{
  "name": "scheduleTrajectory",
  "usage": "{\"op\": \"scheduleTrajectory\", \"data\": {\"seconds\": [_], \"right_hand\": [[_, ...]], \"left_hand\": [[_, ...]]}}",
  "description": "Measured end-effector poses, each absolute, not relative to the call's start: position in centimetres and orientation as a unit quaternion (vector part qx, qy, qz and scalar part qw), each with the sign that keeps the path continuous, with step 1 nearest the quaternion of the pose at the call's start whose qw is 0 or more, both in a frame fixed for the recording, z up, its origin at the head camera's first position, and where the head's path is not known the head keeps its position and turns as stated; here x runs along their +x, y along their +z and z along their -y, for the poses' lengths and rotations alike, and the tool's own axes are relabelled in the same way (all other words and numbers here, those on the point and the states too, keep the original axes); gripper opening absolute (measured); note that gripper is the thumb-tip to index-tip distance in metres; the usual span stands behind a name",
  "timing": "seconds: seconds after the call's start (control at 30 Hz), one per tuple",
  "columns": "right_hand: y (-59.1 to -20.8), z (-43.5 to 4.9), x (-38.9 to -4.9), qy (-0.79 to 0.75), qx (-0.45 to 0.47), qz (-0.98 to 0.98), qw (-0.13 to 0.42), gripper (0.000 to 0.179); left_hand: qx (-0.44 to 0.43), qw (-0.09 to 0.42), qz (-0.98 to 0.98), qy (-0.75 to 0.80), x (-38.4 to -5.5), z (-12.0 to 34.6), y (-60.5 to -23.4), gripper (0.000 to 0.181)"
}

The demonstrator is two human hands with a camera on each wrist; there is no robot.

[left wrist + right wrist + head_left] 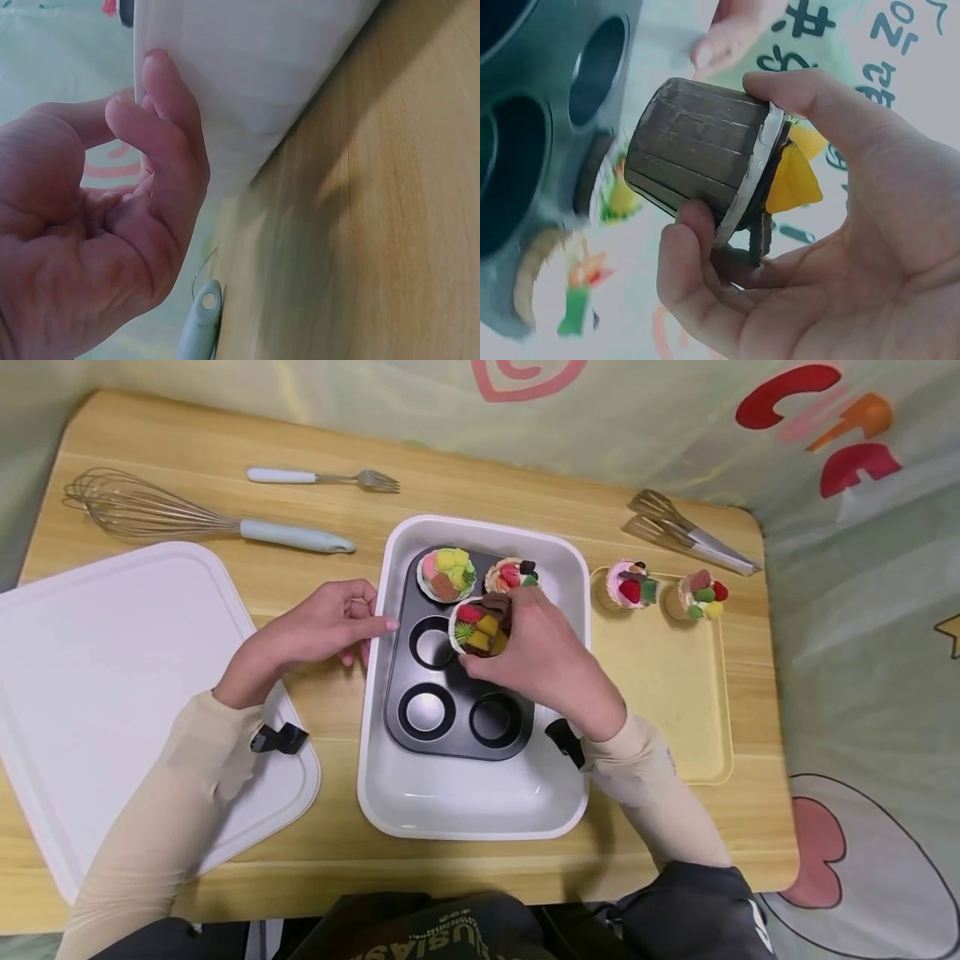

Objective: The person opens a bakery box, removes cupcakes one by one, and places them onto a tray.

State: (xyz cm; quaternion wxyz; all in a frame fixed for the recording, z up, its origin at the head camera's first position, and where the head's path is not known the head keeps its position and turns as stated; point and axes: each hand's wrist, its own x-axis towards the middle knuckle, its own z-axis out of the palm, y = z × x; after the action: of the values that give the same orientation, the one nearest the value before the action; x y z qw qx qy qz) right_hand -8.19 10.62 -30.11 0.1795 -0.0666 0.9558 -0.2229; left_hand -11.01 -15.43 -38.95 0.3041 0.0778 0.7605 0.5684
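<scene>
My right hand [525,643] grips a toy cupcake [480,625] with a brown ribbed cup [697,161] and fruit toppings, tilted above the dark muffin tin [450,693]. The tin lies inside a white baking dish [465,793]. Two decorated cupcakes [446,574] [512,575] sit in the tin's far cups; three other cups are bare. My left hand [330,627] rests with loosely curled fingers [169,112] touching the dish's left wall [247,67].
Two more cupcakes [628,585] [701,595] stand on a yellow tray [675,693] at the right. Tongs [686,533] lie behind it. A whisk [180,514] and fork [322,478] lie at the back left, a white board [97,677] at the left.
</scene>
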Motion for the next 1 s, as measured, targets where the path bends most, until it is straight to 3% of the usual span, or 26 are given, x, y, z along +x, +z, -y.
{"op": "scheduleTrajectory", "data": {"seconds": [0.5, 0.83, 1.0], "right_hand": [[-26.3, -18.9, -7.5, -0.23, -0.005, -0.971, 0.065, 0.068], [-27.1, -23.8, -7.5, -0.218, 0.052, -0.973, 0.053, 0.064], [-28.0, -25.9, -7.2, -0.198, 0.084, -0.974, 0.072, 0.071]], "left_hand": [[0.085, 0.299, -0.765, 0.565, -10.9, 15.5, -39.4, 0.026], [0.086, 0.3, -0.763, 0.566, -10.9, 15.4, -39.1, 0.025], [0.089, 0.301, -0.764, 0.564, -11.1, 15.3, -39.0, 0.024]]}}
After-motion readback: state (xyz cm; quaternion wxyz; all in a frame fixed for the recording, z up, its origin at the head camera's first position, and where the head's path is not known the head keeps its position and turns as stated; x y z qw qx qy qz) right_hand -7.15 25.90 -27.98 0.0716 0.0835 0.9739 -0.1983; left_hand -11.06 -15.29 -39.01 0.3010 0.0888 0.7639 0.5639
